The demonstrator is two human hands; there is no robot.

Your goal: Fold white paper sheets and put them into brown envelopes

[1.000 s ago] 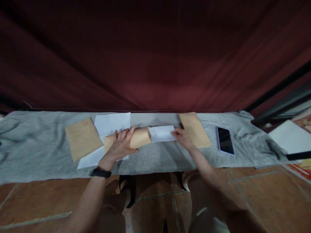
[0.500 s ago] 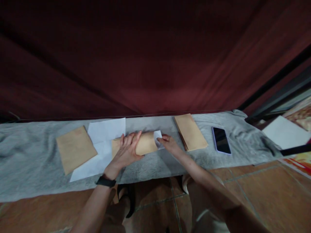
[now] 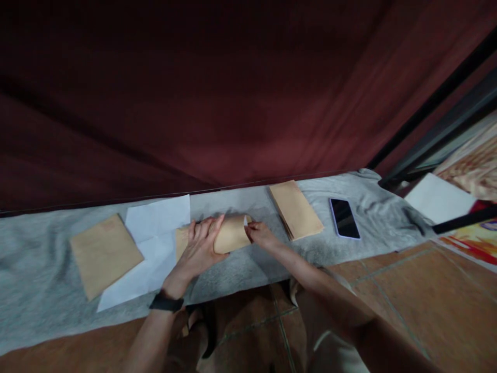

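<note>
A brown paper envelope [image 3: 233, 234] lies crosswise in the middle, bulged up at its right end. My left hand [image 3: 202, 243] lies over its left part, fingers on the far side and thumb near the front, gripping it against the cloth. At the envelope's right mouth, my right hand [image 3: 259, 234] has its fingers closed on a folded white paper [image 3: 246, 221]. Only a sliver of that paper shows; the rest is inside the envelope or behind the fingers.
Left of my hands, another brown envelope [image 3: 104, 254] overlaps creased white sheets [image 3: 155, 248]. A stack of brown envelopes [image 3: 297, 210] and a phone [image 3: 345, 218] lie to the right. Grey cloth [image 3: 240, 267] covers the narrow surface, with a dark red curtain [image 3: 233, 103] behind.
My right hand has pushed the white paper leftward into the envelope, so less of it sticks out. My left hand keeps its hold. The view has turned slightly.
</note>
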